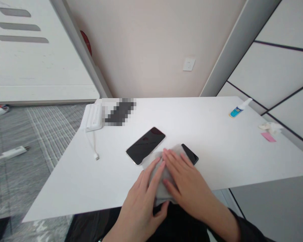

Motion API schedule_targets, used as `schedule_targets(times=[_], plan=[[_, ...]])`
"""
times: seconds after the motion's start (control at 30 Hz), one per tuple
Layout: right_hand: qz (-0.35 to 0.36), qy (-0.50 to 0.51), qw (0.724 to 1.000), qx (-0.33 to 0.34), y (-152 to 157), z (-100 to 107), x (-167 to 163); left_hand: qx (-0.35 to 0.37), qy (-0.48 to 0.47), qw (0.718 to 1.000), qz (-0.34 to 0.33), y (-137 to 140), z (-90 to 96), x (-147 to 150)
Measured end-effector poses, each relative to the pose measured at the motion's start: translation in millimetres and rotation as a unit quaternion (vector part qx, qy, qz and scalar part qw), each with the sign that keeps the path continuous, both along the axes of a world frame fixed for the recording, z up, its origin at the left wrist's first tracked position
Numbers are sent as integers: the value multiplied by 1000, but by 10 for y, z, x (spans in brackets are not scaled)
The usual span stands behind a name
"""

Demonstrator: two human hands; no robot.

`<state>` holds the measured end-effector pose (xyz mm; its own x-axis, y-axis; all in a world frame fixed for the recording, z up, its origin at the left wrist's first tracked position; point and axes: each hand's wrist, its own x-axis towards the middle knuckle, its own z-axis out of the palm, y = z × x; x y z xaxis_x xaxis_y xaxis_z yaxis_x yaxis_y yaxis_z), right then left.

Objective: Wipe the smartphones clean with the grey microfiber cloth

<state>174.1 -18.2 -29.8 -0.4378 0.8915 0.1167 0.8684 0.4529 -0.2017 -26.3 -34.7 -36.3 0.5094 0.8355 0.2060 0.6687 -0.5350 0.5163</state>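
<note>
A light grey cloth [164, 191] lies folded at the table's near edge, under both of my hands. My left hand [143, 195] rests on its left side, fingers stretched out and the thumb apart near the lower edge. My right hand [185, 181] lies flat across the upper right of the cloth, fingers extended. From beneath the cloth, by my right fingers, the corner of a dark phone [191, 154] sticks out; the rest of it is covered. Just beyond my left hand a black-screened phone [145, 145] in a clear case lies face up, close to the cloth's edge.
A white power bank [94, 117] with a short cable [96, 156] sits at the table's left edge, beside a blurred-out dark item [121, 112]. Toward the right are a blue-labelled bottle [238, 109], crumpled tissue [271, 127] and a pink slip [268, 136]. A wall stands behind the white table [204, 124].
</note>
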Motion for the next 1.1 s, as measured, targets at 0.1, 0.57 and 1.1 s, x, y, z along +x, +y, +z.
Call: schedule_targets(times=[0.1, 0.57, 1.1], plan=[[-129, -5, 991, 21, 68, -17, 56, -6, -1, 1000, 1, -7, 2, -3], [-83, 4, 997, 0, 19, 17, -13, -8, -4, 1000, -4, 24, 41, 28], [-16, 0, 1000, -20, 15, 28, 45, 5, 8, 1000, -15, 33, 44, 31]])
